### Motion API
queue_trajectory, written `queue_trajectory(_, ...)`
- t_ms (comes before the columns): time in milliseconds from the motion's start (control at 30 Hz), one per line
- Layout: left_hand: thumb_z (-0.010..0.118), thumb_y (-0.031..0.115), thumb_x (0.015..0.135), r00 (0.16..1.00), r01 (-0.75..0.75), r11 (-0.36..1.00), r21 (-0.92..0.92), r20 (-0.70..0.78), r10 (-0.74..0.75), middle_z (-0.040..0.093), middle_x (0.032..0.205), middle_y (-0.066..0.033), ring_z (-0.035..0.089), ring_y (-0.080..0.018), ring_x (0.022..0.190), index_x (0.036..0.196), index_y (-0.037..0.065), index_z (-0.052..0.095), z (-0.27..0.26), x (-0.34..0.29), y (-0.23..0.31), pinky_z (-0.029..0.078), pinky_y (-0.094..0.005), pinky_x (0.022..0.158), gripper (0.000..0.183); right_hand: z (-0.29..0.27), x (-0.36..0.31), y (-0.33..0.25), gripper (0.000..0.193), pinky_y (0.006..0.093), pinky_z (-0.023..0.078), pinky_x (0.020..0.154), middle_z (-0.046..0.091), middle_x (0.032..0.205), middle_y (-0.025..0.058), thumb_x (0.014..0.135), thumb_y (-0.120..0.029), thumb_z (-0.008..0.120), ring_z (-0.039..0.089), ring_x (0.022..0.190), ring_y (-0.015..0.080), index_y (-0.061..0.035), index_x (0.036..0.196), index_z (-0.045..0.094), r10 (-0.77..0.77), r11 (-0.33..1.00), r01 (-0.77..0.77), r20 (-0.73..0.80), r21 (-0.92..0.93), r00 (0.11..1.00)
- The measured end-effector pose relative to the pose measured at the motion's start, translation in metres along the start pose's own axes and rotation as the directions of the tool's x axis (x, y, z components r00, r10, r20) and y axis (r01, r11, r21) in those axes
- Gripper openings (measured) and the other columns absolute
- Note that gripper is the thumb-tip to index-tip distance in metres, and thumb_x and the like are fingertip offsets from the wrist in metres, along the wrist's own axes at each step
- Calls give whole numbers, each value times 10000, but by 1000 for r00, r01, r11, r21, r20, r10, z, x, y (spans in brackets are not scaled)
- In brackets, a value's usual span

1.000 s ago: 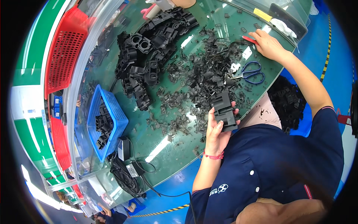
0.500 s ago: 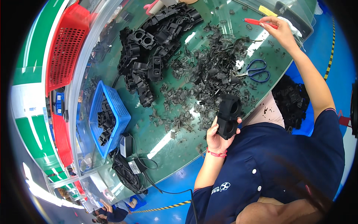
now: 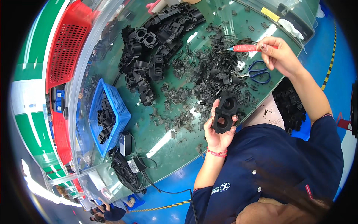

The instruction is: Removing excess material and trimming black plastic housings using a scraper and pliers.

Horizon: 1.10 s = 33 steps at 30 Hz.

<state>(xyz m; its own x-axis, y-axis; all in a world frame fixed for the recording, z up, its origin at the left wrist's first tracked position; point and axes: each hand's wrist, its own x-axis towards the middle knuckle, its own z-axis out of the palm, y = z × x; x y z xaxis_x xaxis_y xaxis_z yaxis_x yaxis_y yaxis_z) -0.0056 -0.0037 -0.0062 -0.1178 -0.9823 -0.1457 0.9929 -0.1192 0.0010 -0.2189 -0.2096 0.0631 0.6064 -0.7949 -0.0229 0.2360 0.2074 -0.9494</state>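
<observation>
In my left hand [image 3: 218, 139] I hold a black plastic part [image 3: 226, 112] with two round openings, above the near edge of the table. Fingers wrap its lower end from both sides. My right hand [image 3: 280, 56] pinches a slim red pen-shaped tool [image 3: 245, 48] with a bluish tip; its tip points left over the heap of black plastic scraps [image 3: 216, 71]. Below this hand, blue-handled scissors [image 3: 258, 72] lie on the table. Farther back to the left is a long pile of similar black parts [image 3: 140, 67].
A blue basket [image 3: 125, 114] with black parts stands on the green table [image 3: 164, 127] at left, near a cable coil with an adapter [image 3: 128, 175]. Red crates [image 3: 67, 48] stand beyond the frame. More black parts [image 3: 289, 104] lie below the table edge. People [image 3: 112, 212] are at lower left.
My right hand has come down and left with the red tool, closer to the plastic part. My left hand has turned the part so its two openings face up more.
</observation>
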Motion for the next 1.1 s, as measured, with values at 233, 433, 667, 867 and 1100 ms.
queue_trajectory(233, 568, 522, 830, 999, 30, 992, -119, 31, -27, 401, 1319, -105, 522, -289, 955, 1352, 164, 364, 1, -1, -1, 551, -330, 689, 665, 34, -21, 11, 189, 252, 538, 627, 639, 878, 118, 846, -81, 633, 659, 762, 190, 20, 997, 580, -180, 982, 171, 117, 84, 977)
queue_trajectory(433, 659, 436, 803, 996, -89, 994, 67, 3, 89, 378, 1353, -126, 538, -249, 906, 1275, 141, 449, -12, -9, -1, 543, -283, 652, 595, 55, -36, 15, 267, 253, 500, 521, 633, 712, 106, 906, -178, 573, 603, 565, 151, 57, 1025, 613, -215, 965, 242, 228, -100, 950)
queue_trajectory(667, 458, 667, 816, 992, 117, 992, -38, -52, -119, 414, 1327, -183, 577, -199, 756, 1321, 78, 392, 5, 1, 3, 526, -239, 515, 779, 69, -35, 25, 230, 252, 513, 619, 620, 831, 98, 926, -170, 537, 608, 674, 125, 41, 993, 602, -105, 993, 93, 203, 70, 973)
queue_trajectory(867, 531, 646, 782, 999, 50, 997, 66, -9, -50, 223, 1428, -269, 570, -240, 824, 1414, 111, 254, 5, 4, 2, 553, -327, 618, 873, 73, -33, 26, 152, 217, 506, 586, 536, 812, 31, 830, -93, 635, 544, 675, 75, -39, 888, 504, -110, 983, 95, 94, 154, 989)
queue_trajectory(1100, 611, 607, 750, 998, -57, 936, 346, 47, 43, 440, 1297, -164, 506, -350, 1113, 1347, 90, 363, 8, 1, 3, 562, -379, 738, 828, 71, -34, 25, 249, 262, 509, 601, 546, 793, 72, 919, -246, 475, 532, 648, 111, -16, 1013, 476, -148, 914, 115, 55, 389, 987)
